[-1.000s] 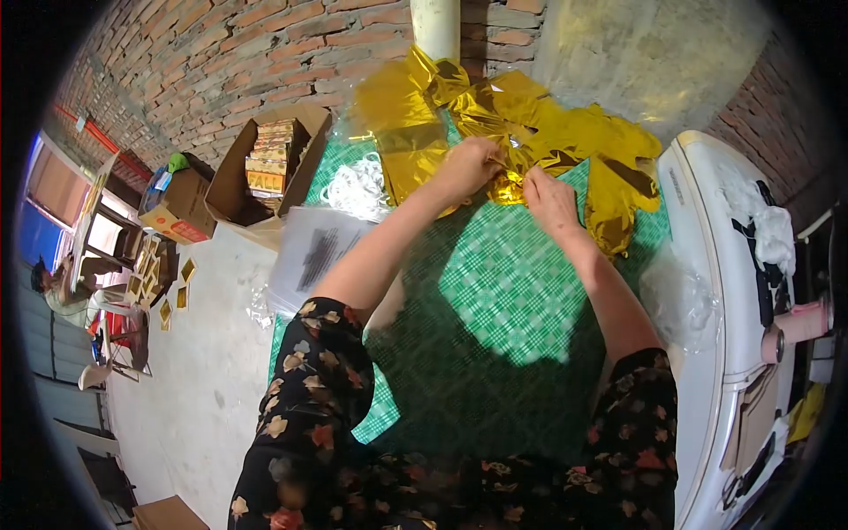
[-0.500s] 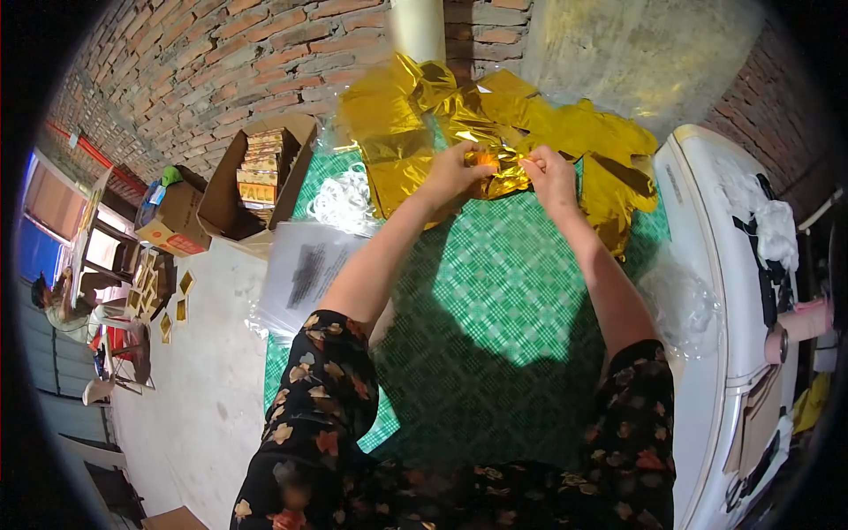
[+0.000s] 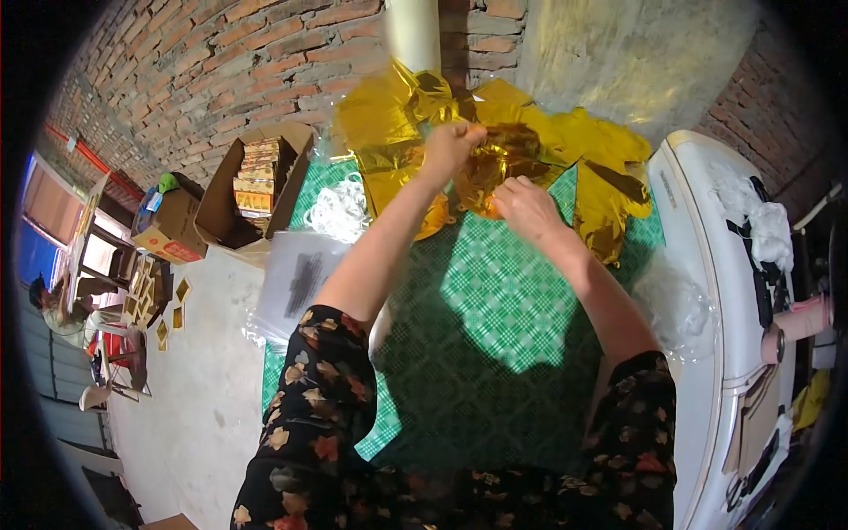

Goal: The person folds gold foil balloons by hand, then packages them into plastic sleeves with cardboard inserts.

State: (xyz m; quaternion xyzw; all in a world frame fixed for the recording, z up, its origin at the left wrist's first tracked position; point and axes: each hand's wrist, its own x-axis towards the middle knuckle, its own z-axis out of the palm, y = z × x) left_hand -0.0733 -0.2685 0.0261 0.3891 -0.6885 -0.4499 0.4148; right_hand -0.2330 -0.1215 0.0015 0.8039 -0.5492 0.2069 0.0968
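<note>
My left hand [image 3: 450, 152] is raised over the back of the table, fingers pinched on the upper edge of a shiny gold foil piece [image 3: 497, 161]. Lower and to the right, the fingers of my right hand [image 3: 527, 208] close on the bottom edge of that same piece, which is stretched between both hands. Its exact shape is hidden by folds and glare. Around it lie more flat, crinkled gold foil pieces [image 3: 605, 146], some cut in curved outlines. A pile of white ribbon or string [image 3: 338, 210] rests left of my left forearm.
A green checked cloth [image 3: 503, 291] covers the table. Clear plastic bags [image 3: 305, 274] lie at left, another plastic bag [image 3: 673, 309] at right. A white appliance [image 3: 698, 238] borders the right side. An open carton [image 3: 225, 190] stands left. Farther left, a person [image 3: 66, 309] sits.
My left hand has moved up and my right hand has come down and slightly left. The gold foil piece, bunched between them before, is now spread wider.
</note>
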